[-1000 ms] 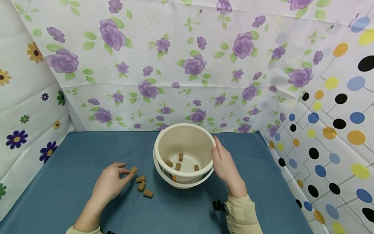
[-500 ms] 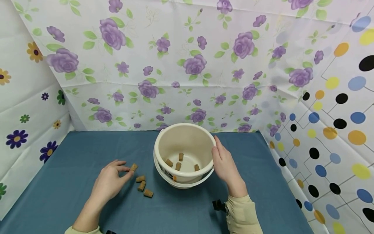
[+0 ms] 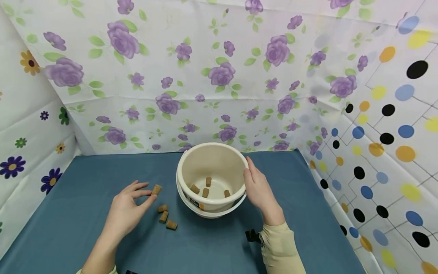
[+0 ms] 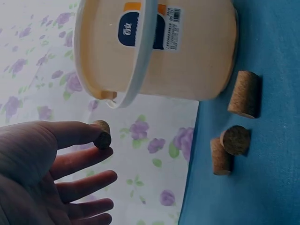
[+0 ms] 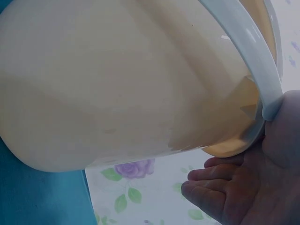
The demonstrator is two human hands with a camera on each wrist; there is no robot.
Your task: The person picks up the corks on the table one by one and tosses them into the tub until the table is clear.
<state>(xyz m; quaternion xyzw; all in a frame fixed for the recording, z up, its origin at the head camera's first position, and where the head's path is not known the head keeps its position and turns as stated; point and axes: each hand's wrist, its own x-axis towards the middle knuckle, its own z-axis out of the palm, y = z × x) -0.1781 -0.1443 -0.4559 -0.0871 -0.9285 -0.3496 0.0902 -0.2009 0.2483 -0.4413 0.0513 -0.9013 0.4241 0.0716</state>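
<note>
My left hand pinches a small tapered cork between thumb and index finger, raised above the cloth; its other fingers are spread in the left wrist view. Three more corks lie together on the cloth just right of that hand. A cream plastic bucket stands upright at the middle, with several corks on its bottom. My right hand holds the bucket's right rim, thumb at the rim and fingers along the outside. The white bucket handle hangs down around the front.
A blue cloth covers the table. A white sheet with purple roses hangs behind it. A flowered sheet closes the left side and a dotted one the right.
My left hand has lifted the pinched cork a little off the cloth. The right hand stays on the bucket rim. The head view has shifted slightly.
</note>
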